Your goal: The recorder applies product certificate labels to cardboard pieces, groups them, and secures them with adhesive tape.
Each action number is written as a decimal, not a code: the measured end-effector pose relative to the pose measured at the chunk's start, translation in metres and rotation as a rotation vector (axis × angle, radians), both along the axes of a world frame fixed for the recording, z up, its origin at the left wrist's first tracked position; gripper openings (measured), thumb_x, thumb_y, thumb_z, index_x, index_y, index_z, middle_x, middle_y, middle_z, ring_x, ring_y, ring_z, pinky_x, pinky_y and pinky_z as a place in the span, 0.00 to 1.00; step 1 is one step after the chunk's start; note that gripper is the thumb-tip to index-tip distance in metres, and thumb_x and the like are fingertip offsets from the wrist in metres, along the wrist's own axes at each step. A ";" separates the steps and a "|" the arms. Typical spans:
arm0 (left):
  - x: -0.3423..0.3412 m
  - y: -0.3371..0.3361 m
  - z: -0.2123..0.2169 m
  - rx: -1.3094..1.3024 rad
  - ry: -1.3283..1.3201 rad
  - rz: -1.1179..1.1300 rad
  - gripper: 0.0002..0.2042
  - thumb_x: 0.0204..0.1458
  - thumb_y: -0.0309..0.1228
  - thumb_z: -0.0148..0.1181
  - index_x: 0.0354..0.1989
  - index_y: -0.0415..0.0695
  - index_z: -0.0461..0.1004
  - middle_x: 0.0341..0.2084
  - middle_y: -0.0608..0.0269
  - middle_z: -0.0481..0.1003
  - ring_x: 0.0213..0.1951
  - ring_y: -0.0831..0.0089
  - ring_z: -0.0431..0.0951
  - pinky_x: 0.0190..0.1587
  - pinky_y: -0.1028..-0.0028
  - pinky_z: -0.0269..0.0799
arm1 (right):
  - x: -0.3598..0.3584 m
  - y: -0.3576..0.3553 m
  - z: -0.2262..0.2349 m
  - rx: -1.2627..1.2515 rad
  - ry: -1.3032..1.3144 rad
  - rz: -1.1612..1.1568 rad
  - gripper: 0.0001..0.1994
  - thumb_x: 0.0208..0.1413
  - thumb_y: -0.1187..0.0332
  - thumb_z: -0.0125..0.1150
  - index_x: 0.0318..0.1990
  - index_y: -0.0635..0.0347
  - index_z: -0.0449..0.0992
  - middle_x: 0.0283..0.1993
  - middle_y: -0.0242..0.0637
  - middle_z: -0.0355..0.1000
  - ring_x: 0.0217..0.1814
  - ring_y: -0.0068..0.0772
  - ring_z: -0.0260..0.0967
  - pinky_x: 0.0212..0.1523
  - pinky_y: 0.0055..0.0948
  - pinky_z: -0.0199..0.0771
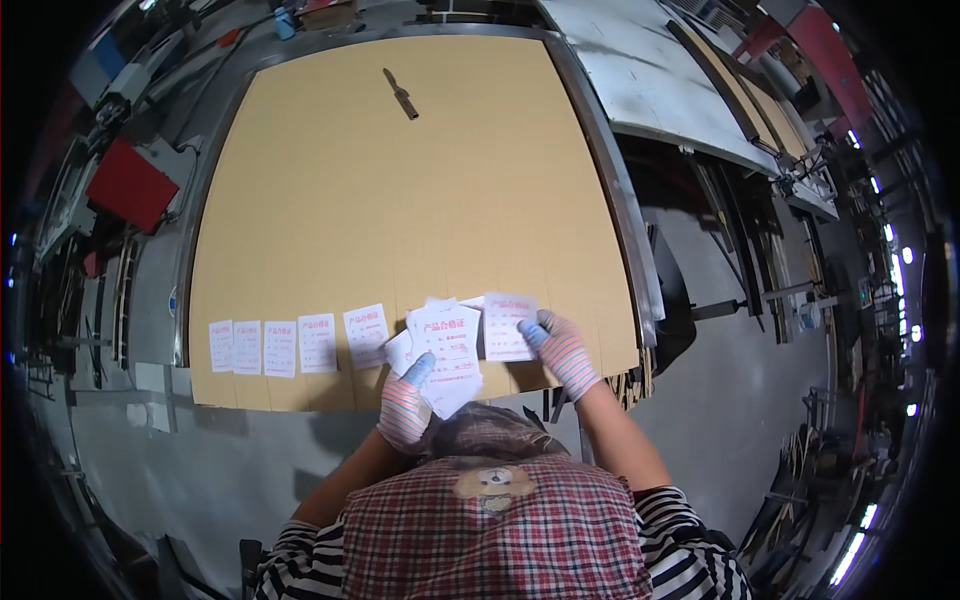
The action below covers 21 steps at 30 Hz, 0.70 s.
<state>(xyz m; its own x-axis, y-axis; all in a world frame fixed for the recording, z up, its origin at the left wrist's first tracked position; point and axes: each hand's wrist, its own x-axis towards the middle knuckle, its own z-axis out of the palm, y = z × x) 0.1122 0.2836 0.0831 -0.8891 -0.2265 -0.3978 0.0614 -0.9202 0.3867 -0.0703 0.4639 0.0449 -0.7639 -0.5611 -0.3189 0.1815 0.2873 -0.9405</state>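
On the cardboard sheet (400, 200), white labels (297, 345) are lined along its near edge. A fanned stack of labels (447, 355) is gripped by the gloved left hand (405, 405), right of that row. One label (507, 326) is pinched by the right hand (560, 350); it is best laid level with the row, evenly spaced.

Grey concrete floor (760, 400), metal workbench (660, 90), red box (130, 185), bright lights at right.

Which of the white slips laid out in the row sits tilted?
The rightmost slip, nearest the left hand; the other four lie straight.
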 end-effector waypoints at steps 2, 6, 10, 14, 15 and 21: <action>-0.007 -0.005 -0.006 -0.014 -0.014 -0.032 0.24 0.63 0.31 0.51 0.67 0.43 0.57 0.57 0.53 0.69 0.57 0.57 0.73 0.59 0.54 0.71 | -0.025 0.002 0.001 0.403 0.288 0.121 0.19 0.59 0.56 0.62 0.43 0.67 0.75 0.38 0.53 0.77 0.41 0.47 0.75 0.44 0.41 0.75; -0.014 -0.006 -0.012 -0.048 0.016 -0.061 0.26 0.63 0.34 0.50 0.68 0.45 0.54 0.58 0.53 0.68 0.57 0.58 0.71 0.58 0.53 0.71 | -0.015 -0.009 0.024 0.673 0.811 0.051 0.27 0.50 0.48 0.68 0.40 0.67 0.74 0.36 0.51 0.76 0.41 0.54 0.74 0.43 0.45 0.75; -0.024 -0.011 -0.005 -0.100 0.057 -0.147 0.28 0.63 0.36 0.52 0.69 0.44 0.52 0.59 0.53 0.67 0.59 0.59 0.69 0.60 0.55 0.69 | 0.009 -0.043 0.054 0.250 0.212 0.180 0.25 0.48 0.51 0.72 0.42 0.66 0.76 0.39 0.48 0.78 0.42 0.39 0.76 0.44 0.37 0.75; -0.033 -0.009 -0.011 -0.072 0.126 -0.101 0.29 0.62 0.37 0.54 0.68 0.42 0.54 0.60 0.54 0.66 0.60 0.59 0.69 0.61 0.58 0.68 | 0.016 -0.052 0.058 0.260 0.157 0.212 0.22 0.52 0.56 0.70 0.45 0.67 0.77 0.41 0.49 0.79 0.42 0.37 0.77 0.45 0.36 0.75; -0.032 -0.008 -0.011 -0.032 0.109 -0.084 0.28 0.62 0.37 0.54 0.68 0.42 0.55 0.60 0.54 0.67 0.60 0.60 0.70 0.62 0.59 0.67 | 0.019 -0.049 0.053 0.216 0.095 0.156 0.21 0.54 0.57 0.68 0.46 0.67 0.77 0.40 0.49 0.79 0.41 0.37 0.77 0.44 0.36 0.75; -0.040 -0.009 -0.012 -0.032 0.024 -0.162 0.25 0.62 0.31 0.54 0.67 0.45 0.58 0.59 0.57 0.68 0.59 0.62 0.71 0.62 0.58 0.67 | 0.017 -0.036 0.030 0.146 0.098 0.089 0.17 0.60 0.60 0.62 0.47 0.66 0.78 0.35 0.43 0.79 0.35 0.30 0.74 0.38 0.32 0.76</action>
<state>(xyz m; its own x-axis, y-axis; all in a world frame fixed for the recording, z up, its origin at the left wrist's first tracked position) 0.0722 0.2745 0.0710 -0.9242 -0.0918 -0.3708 -0.0769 -0.9062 0.4159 -0.0530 0.4282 0.0747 -0.7447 -0.5811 -0.3284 0.0589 0.4328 -0.8996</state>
